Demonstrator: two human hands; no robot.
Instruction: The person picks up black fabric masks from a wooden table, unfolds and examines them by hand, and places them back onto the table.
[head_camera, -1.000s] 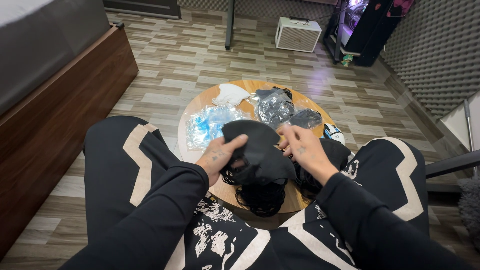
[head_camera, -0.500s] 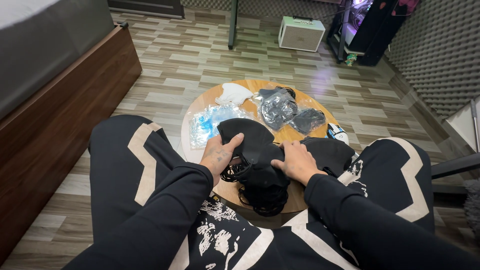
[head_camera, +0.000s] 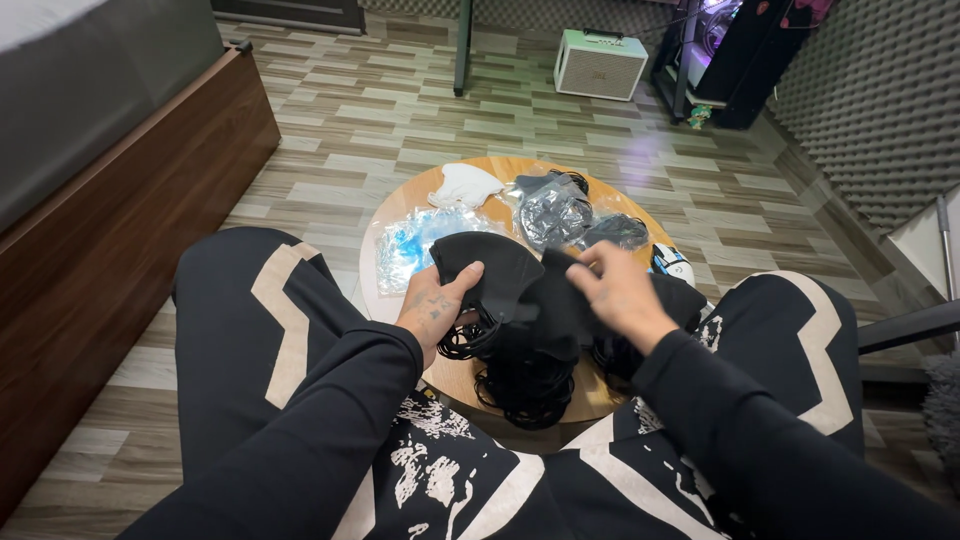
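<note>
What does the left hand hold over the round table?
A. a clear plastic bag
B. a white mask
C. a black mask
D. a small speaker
C: the left hand grips a black mask with its thumb on top, while the white mask lies untouched at the far edge of the table.

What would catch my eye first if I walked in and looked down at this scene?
Probably the pile of black face masks on the small round wooden table between the person's knees, with the left hand and right hand each gripping a mask. Behind it lie a white mask and clear plastic packets.
</note>
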